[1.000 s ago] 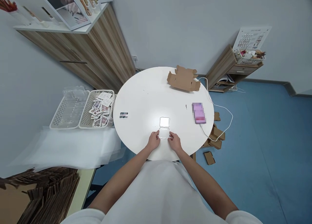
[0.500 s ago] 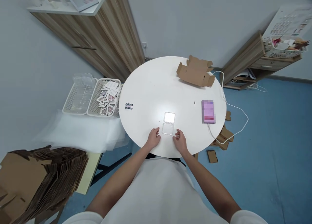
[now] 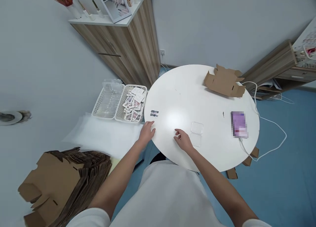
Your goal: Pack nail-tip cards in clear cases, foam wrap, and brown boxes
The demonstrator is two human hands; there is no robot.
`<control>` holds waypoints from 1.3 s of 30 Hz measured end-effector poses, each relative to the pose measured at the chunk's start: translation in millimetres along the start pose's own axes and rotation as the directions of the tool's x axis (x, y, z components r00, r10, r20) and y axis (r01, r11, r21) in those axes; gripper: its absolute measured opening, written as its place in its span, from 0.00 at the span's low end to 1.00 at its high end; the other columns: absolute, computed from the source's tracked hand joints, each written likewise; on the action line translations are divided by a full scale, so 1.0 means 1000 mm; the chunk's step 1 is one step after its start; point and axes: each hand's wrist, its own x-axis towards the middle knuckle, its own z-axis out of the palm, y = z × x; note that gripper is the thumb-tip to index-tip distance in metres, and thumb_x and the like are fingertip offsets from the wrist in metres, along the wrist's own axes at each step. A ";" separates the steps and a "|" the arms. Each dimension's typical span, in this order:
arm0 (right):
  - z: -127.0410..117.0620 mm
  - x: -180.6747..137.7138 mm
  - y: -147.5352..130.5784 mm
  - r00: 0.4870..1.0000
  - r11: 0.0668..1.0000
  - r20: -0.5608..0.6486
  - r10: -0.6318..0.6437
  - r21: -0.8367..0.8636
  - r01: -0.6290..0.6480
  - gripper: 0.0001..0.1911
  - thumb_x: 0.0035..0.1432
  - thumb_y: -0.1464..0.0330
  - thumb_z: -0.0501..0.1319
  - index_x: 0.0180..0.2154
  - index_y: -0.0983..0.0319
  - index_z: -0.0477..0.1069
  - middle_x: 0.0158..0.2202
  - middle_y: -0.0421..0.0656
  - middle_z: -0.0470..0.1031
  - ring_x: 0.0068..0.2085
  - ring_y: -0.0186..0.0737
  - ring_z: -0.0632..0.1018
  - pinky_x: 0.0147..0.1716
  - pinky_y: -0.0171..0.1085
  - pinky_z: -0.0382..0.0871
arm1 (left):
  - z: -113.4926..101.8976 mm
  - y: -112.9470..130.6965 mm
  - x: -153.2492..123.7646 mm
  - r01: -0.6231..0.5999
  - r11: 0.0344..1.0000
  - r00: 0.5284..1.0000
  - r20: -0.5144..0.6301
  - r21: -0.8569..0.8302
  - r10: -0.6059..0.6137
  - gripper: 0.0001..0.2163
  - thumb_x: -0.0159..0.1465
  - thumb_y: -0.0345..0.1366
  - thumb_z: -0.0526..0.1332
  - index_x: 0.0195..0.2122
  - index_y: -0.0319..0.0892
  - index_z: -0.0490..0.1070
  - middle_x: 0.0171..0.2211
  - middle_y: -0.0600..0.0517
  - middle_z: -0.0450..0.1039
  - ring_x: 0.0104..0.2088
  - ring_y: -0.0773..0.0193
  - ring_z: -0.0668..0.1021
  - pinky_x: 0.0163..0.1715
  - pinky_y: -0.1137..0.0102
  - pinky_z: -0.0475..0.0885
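A small sheet of dark and pale rounded pieces in two rows point(image 3: 154, 113) lies near the left edge of the white round table. Just below it, my left hand point(image 3: 146, 132) hovers at the table edge, fingers apart and holding nothing. My right hand point(image 3: 183, 140) is over the table's front part, its fingers loosely bent and nothing between them. To the right of that hand, a clear hinged plastic case point(image 3: 197, 128) lies opened flat, apart from the fingers.
An unfolded cardboard box point(image 3: 224, 82) lies at the back of the table point(image 3: 182, 88). A blurred purple device point(image 3: 239, 124) with a white cable point(image 3: 271, 121) is at the right. Left of the table, a white basket point(image 3: 118, 113) holds printed cards; another basket point(image 3: 98, 103) holds clear cases. Flattened cardboard point(image 3: 56, 177) is stacked lower left.
Both hands have left the clear case and moved left, my left hand reaching close to the small sheet. The view has turned left, so everything sits further right.
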 end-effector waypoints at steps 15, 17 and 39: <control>0.072 0.132 -0.065 0.995 0.948 -0.072 0.073 -0.304 -0.092 0.32 0.48 0.65 0.59 0.54 0.59 0.51 0.47 0.46 0.61 0.48 0.43 0.65 0.43 0.39 0.61 | -0.027 -0.052 0.115 -0.103 0.973 0.914 0.406 0.205 0.011 0.30 0.52 0.31 0.59 0.56 0.41 0.51 0.46 0.45 0.65 0.45 0.57 0.69 0.40 0.70 0.64; 0.078 0.138 -0.066 0.991 0.933 -0.088 0.105 -0.336 -0.129 0.34 0.48 0.65 0.59 0.55 0.59 0.49 0.47 0.47 0.61 0.47 0.43 0.65 0.42 0.38 0.61 | -0.022 -0.053 0.116 -0.089 0.981 0.914 0.406 0.172 0.011 0.29 0.52 0.30 0.58 0.56 0.40 0.50 0.44 0.45 0.66 0.44 0.58 0.70 0.39 0.70 0.64; 0.087 0.140 -0.079 0.977 0.891 -0.162 0.136 -0.412 -0.192 0.27 0.50 0.71 0.57 0.52 0.56 0.53 0.45 0.46 0.65 0.43 0.44 0.68 0.37 0.40 0.60 | -0.009 -0.061 0.104 -0.016 1.000 0.950 0.310 -0.009 0.018 0.27 0.51 0.25 0.57 0.53 0.41 0.54 0.43 0.45 0.62 0.37 0.61 0.71 0.33 0.68 0.67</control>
